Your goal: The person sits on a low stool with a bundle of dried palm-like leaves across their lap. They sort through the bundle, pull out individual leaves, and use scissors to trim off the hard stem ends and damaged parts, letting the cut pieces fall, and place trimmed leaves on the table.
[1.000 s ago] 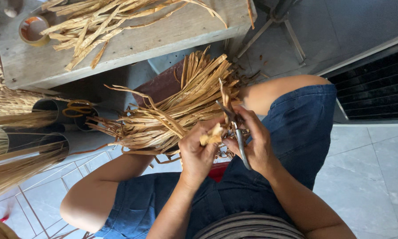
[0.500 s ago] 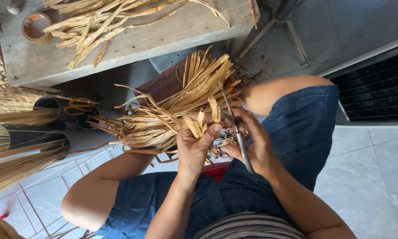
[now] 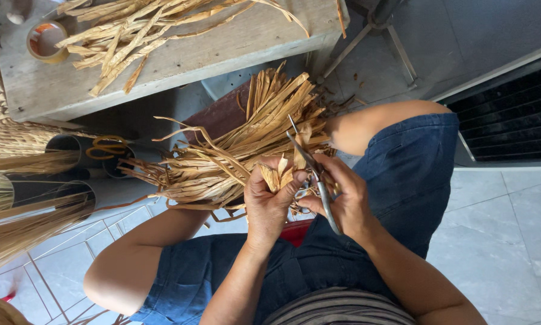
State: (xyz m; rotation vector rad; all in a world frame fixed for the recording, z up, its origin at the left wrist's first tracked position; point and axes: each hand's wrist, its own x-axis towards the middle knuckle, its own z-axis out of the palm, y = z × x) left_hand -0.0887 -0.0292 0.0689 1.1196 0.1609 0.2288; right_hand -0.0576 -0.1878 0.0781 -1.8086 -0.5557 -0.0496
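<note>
A big bundle of dry tan straw strips [image 3: 246, 144] lies across my lap, over my knees in blue denim. My left hand [image 3: 269, 201] pinches a few short strip ends [image 3: 281, 173] upright between thumb and fingers. My right hand [image 3: 346, 198] grips metal scissors [image 3: 311, 171], whose blades are spread and point up-left beside the pinched strips. The scissor handles are mostly hidden inside my right fingers.
A grey wooden bench [image 3: 180, 54] above holds more loose straw strips [image 3: 132, 30] and a tape roll [image 3: 45, 41]. Dark tubes [image 3: 72, 147] with orange-handled scissors [image 3: 107, 146] and broom-like straw bunches [image 3: 18, 222] stand at the left. Tiled floor and a dark grille [image 3: 511, 114] lie to the right.
My left hand has turned the pinched strip ends more upright. The scissors have swung up with their blades spread next to the strips.
</note>
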